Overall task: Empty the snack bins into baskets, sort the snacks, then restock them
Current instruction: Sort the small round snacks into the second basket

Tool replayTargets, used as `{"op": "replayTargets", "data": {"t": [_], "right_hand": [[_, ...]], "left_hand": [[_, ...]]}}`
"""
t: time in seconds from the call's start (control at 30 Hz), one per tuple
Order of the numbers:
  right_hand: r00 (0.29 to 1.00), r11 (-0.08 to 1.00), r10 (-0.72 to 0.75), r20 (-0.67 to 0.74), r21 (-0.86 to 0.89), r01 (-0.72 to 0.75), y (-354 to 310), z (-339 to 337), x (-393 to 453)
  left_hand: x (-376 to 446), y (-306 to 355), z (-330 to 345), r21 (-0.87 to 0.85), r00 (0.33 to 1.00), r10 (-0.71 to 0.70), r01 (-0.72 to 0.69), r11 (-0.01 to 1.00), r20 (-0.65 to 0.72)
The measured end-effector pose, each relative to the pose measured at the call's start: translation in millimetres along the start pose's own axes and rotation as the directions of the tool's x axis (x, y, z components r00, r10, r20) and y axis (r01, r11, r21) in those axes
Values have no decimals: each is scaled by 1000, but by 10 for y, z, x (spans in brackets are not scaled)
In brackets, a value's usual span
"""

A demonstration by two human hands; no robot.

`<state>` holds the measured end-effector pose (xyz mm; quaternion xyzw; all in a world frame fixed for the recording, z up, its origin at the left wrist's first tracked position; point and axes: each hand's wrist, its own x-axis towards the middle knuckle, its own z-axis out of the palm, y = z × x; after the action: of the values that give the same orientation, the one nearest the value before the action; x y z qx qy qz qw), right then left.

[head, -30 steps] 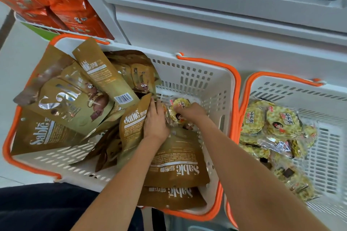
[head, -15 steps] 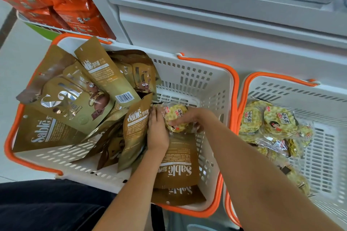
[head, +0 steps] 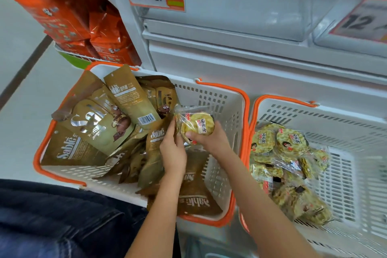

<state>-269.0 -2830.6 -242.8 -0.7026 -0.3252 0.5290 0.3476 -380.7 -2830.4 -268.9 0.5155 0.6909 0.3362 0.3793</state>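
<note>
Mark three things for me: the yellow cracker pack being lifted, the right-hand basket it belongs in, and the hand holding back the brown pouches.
yellow cracker pack point(head: 198, 126): head view, on its white label.
right-hand basket point(head: 339, 170): head view, bare slotted wall.
left hand point(head: 172, 150): head view, back of the hand.

Head camera: single wide-angle view, directed forward and steeply downward.

The scene is viewed from above the person's own lap, with both forearms entering from the bottom edge. The left basket point(head: 222, 98) is seen at close range near the frame centre; the right basket point(head: 326, 111) is cut off by the right and bottom edges. The shelf unit point(head: 251, 52) is faced directly and fills the upper frame, where straight edges are bent by the lens. No second view is supplied.
</note>
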Motion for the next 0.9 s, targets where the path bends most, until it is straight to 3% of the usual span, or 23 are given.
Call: {"op": "replayTargets", "data": {"t": [0.2,0.3,0.4,0.47,0.5,0.57,0.6,0.67,0.77,0.83,0.9], "right_hand": [[981,969,-187,42,174,178,-288,-590,-505],[981,950,-172,-94,248,190,-234,-1040,-847],[949,911,-133,-286,342,231,25,-1555,-1181],[922,892,-84,-377,385,239,281,-1848,-1310],[910,894,-41,-413,391,218,429,-1958,-1346],[895,941,80,-439,329,78,766,-2081,-1366],[888,962,141,-437,274,-17,931,-2086,-1379],[865,974,204,-459,189,-129,1234,-2026,-1378],[791,984,162,-589,36,-175,1324,-1846,-1306],[763,977,92,-639,-92,-194,1165,-1692,-1213],[780,966,-91,-619,-244,-81,929,-1535,-1131]], "left_hand": [[-353,603,-65,-197,976,177,-151,969,123],[-686,958,143,-310,930,245,-155,938,275],[-1069,1302,566,-403,827,375,-201,893,418],[-1284,1436,866,-336,731,349,-172,926,587],[-1366,1430,993,-222,678,289,-186,957,676],[-1473,1319,1114,27,567,164,-314,949,807],[-1480,1217,1115,83,548,142,-365,927,825],[-1402,963,1020,105,621,139,-340,935,771],[-1178,668,750,134,872,223,-308,942,437],[-1047,603,645,209,908,316,-378,902,277],[-927,659,614,245,907,374,-414,877,194]]}}
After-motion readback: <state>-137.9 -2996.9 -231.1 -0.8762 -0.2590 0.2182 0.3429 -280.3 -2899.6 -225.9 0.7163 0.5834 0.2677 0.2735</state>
